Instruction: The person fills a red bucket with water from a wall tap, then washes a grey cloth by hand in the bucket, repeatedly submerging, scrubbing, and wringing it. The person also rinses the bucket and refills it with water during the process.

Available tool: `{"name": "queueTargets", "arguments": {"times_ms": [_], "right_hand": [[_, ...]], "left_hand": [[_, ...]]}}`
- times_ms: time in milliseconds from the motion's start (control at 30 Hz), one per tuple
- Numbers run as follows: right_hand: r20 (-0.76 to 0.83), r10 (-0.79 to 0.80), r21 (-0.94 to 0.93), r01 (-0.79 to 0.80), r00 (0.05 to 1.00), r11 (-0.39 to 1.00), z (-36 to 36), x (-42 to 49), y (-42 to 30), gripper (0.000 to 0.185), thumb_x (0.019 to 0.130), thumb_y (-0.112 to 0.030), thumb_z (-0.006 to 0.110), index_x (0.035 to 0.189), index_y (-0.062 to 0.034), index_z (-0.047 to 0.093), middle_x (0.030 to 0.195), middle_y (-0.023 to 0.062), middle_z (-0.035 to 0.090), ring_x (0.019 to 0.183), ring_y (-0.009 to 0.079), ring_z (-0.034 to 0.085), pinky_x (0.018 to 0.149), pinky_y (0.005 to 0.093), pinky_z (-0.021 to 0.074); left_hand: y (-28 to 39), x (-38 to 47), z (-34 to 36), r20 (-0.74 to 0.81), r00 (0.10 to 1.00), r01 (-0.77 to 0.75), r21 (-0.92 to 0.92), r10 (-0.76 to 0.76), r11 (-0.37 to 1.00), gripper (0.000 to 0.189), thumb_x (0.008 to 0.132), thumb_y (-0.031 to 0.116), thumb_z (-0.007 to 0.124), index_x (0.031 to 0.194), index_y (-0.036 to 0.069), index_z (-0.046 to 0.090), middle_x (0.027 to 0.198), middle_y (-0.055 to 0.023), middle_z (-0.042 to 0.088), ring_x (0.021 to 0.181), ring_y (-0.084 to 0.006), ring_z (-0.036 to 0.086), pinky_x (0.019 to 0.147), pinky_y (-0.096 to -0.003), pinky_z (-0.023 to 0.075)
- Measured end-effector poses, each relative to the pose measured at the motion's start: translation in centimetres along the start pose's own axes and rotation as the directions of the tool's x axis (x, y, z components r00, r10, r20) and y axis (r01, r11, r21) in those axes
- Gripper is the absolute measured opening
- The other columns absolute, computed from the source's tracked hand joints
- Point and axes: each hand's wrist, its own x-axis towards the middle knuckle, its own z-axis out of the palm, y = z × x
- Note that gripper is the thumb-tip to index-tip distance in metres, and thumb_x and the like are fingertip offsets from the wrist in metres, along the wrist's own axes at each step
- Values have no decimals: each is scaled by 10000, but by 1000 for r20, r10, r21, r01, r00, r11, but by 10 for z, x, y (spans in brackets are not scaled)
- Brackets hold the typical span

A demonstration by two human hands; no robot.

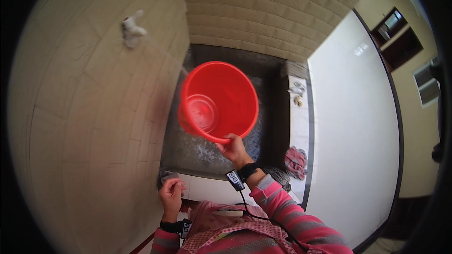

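Observation:
My right hand (232, 148) grips the near rim of a red plastic bucket (229, 95), thumb over the edge. The bucket is tilted with its mouth towards me, above a dark basin (192, 148) with wet, splashed surfaces. From a white tap (132, 30) on the left wall, a thin stream of water runs down to the bucket's far left side. My left hand (172, 192) is raised at the basin's near left corner, fingers loosely curled, in front of a grey cloth (166, 176). Whether it touches the cloth cannot be told.
A white tiled ledge (298, 127) borders the basin on the right. On it lie a pink and grey cloth (296, 162), a small clear plastic bag (297, 87) and a folded grey cloth (296, 69). A dark striped cloth (277, 176) lies at the near right corner. Tiled walls stand left and behind.

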Motion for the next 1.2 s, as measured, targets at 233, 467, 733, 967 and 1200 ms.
{"name": "queueTargets", "arguments": {"times_ms": [233, 467, 733, 967, 1200], "right_hand": [[-8, -109, 45, 109, 994, 993, 42, 56, -2, 288, 854, -108, 532, 1099, 41, 515, 1122, 189, 611, 1029, 414, 635, 793, 398, 612], [-243, -383, -402, 267, 891, 876, -6, 34, -35, 217, 837, -116, 574, 1042, -44, 561, 1050, 124, 571, 984, 336, 590, 791, 480, 576], [-68, -582, -698, 378, 810, 609, -151, -24, -65, 286, 857, -113, 526, 1131, -34, 549, 1209, 146, 545, 1138, 380, 523, 930, 593, 482], [-210, -300, -256, 244, 930, 935, -119, -81, -68, 328, 866, -136, 515, 1161, 7, 518, 1242, 175, 534, 1127, 376, 529, 928, 586, 483], [-373, -440, -464, 246, 817, 851, -64, -17, -52, 344, 856, -251, 594, 1111, -22, 566, 1179, 165, 553, 1062, 353, 552, 814, 539, 528]], "left_hand": [[-10, -27, -25, -60, 998, 34, -17, -35, 999, 103, 954, 49, 569, 1029, -3, 616, 891, -101, 693, 727, -143, 673, 632, -249, 523], [-31, -31, -54, -91, 988, 120, -27, -121, 992, 107, 946, 33, 552, 1015, -7, 624, 871, -88, 696, 719, -129, 675, 637, -246, 529], [-44, -23, -66, -94, 979, 181, 12, -179, 983, 109, 928, 25, 554, 1005, -11, 622, 845, -82, 689, 720, -128, 673, 638, -256, 538], [-38, -13, -55, -27, 982, 188, 34, -187, 982, 110, 924, 2, 549, 1008, -20, 616, 858, -94, 687, 728, -139, 674, 672, -273, 553], [-43, -28, -55, 22, 989, 147, 60, -148, 987, 120, 936, 30, 549, 1022, -18, 618, 874, -94, 696, 720, -137, 672, 642, -255, 529]]}}
